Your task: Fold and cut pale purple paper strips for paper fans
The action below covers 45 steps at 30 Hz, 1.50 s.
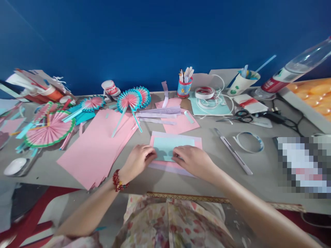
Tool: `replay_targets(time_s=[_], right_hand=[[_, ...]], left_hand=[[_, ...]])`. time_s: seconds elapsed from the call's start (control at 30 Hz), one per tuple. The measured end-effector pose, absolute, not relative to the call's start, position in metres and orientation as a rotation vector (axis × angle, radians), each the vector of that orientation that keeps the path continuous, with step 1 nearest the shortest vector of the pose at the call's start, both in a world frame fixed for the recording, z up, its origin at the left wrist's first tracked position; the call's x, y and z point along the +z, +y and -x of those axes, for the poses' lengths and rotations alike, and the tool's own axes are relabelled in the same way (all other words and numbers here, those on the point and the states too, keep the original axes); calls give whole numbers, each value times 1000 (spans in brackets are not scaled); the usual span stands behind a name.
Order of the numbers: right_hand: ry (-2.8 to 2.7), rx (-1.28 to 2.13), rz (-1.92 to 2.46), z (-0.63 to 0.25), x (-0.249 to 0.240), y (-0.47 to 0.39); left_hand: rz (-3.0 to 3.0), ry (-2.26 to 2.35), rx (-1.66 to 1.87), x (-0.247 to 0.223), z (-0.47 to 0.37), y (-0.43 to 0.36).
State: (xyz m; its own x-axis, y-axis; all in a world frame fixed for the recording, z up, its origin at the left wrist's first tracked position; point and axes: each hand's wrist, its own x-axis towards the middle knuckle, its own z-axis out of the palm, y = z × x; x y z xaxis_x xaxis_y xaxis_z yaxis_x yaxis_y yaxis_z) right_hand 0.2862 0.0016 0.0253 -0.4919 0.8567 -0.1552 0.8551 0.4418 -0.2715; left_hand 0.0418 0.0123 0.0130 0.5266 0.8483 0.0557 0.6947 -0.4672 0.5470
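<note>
A light blue sheet of paper (pixel 173 143) lies on a slightly larger stack of pink and pale lilac paper (pixel 169 167) in front of me. My left hand (pixel 139 159), with a red bead bracelet on its wrist, is closed at the blue sheet's left edge, thumb and fingertips together. On the other side, my right hand (pixel 194 159) has curled fingers pinching the lower right part of the same sheet. Between the hands, the sheet's near edge looks slightly raised or folded. The undersides of the fingertips are hidden.
Pink sheets (pixel 95 144) and pleated paper fans (pixel 129 100) lie to the left. A utility knife (pixel 234 151), a roll of tape strip (pixel 249 142) and scissors (pixel 239 116) are on the right. A pen cup (pixel 184 88) and a plastic bottle (pixel 287 72) stand at the back.
</note>
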Motion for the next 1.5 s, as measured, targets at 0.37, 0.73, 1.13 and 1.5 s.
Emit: replay_targets(time_s=[0.37, 0.73, 1.13, 1.5], right_hand=[[-2608, 602, 1671, -279, 22, 12], [-2570, 746, 1646, -279, 24, 15], [-2562, 781, 1613, -281, 25, 15], [-2581, 805, 1525, -283, 24, 15]], left_hand=[[-2238, 1208, 442, 14, -38, 19], [-2297, 1174, 469, 6, -35, 17], [-2316, 1147, 467, 1, -32, 17], [-2327, 1144, 461, 1, -32, 18]])
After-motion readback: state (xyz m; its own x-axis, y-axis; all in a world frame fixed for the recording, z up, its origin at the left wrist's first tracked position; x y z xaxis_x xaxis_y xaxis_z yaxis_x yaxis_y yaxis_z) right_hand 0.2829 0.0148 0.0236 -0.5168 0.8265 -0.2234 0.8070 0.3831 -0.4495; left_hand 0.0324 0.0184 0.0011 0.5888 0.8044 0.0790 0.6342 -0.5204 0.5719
